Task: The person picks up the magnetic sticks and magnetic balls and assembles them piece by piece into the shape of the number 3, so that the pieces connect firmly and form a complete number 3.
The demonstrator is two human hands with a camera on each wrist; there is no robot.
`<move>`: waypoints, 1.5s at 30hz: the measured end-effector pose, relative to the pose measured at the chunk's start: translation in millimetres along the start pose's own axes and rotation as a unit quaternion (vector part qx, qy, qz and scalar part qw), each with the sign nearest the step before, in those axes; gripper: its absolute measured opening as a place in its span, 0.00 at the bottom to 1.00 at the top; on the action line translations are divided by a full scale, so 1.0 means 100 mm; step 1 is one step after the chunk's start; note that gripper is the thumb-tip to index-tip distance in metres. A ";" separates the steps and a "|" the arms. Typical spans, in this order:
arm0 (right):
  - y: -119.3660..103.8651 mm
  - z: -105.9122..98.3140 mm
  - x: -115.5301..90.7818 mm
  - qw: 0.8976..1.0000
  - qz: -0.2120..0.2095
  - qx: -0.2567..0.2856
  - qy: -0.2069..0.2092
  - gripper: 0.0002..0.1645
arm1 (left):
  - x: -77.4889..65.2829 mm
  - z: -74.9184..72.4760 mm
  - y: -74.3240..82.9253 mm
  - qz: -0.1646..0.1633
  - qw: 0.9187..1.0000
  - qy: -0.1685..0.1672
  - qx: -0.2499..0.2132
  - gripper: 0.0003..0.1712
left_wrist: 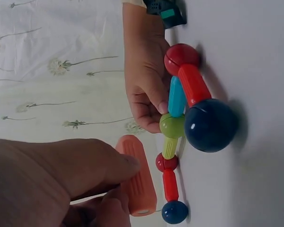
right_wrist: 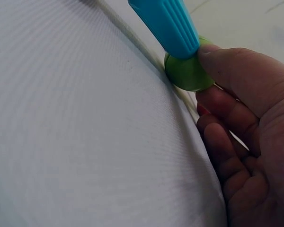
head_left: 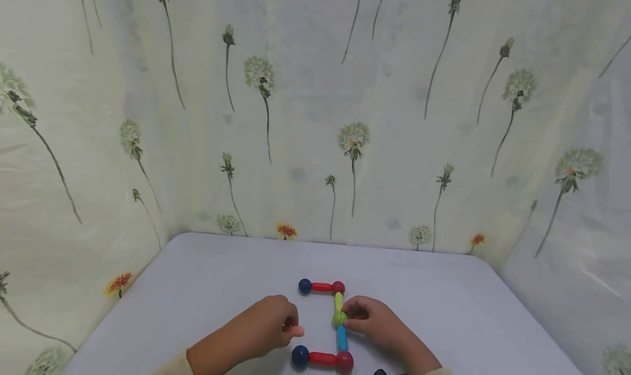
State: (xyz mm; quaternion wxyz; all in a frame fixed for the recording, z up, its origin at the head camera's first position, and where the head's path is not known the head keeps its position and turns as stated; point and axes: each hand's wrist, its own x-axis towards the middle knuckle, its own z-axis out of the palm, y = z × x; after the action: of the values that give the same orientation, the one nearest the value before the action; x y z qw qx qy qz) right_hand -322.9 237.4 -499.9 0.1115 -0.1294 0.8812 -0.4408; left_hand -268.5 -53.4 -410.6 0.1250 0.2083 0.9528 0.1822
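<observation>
My left hand (head_left: pixel 268 326) pinches an orange ribbed rod (left_wrist: pixel 138 177) between thumb and fingers, to the left of a chain of balls and rods on the table. With thumb and fingertips my right hand (head_left: pixel 377 323) pinches the green ball (head_left: pixel 339 318) midway along that chain. From the green ball a yellow-green rod (head_left: pixel 338 301) runs to the far red ball (head_left: pixel 338 287), and a blue rod (head_left: pixel 342 339) to the near red ball (head_left: pixel 344 361). Red rods (head_left: pixel 322 287) lead left from both red balls to dark blue balls (head_left: pixel 300 356), one far, one near.
The white table (head_left: pixel 222 271) has rounded far corners. A flower-printed curtain (head_left: pixel 305 117) hangs behind it and along both sides. A dark device (left_wrist: pixel 168 13) is strapped on the right wrist.
</observation>
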 end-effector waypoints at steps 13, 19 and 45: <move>0.00 0.04 0.02 1.000 -0.014 0.005 0.000 0.18 | 0.63 0.14 -0.09 -0.022 0.999 0.013 0.024 0.07; -0.02 0.02 0.02 1.000 -0.015 -0.016 0.005 0.17 | 0.80 0.23 -0.03 -0.023 0.999 0.017 0.028 0.08; 0.01 0.01 0.00 1.000 -0.025 0.003 -0.002 0.16 | 0.86 0.39 0.04 -0.005 0.998 0.024 -0.052 0.33</move>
State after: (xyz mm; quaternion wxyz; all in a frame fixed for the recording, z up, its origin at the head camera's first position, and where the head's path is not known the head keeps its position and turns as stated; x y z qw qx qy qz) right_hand -322.4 237.4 -501.8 0.1028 -0.1524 0.8761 -0.4456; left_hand -331.1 -0.3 -457.7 0.1136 0.1927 0.9456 0.2362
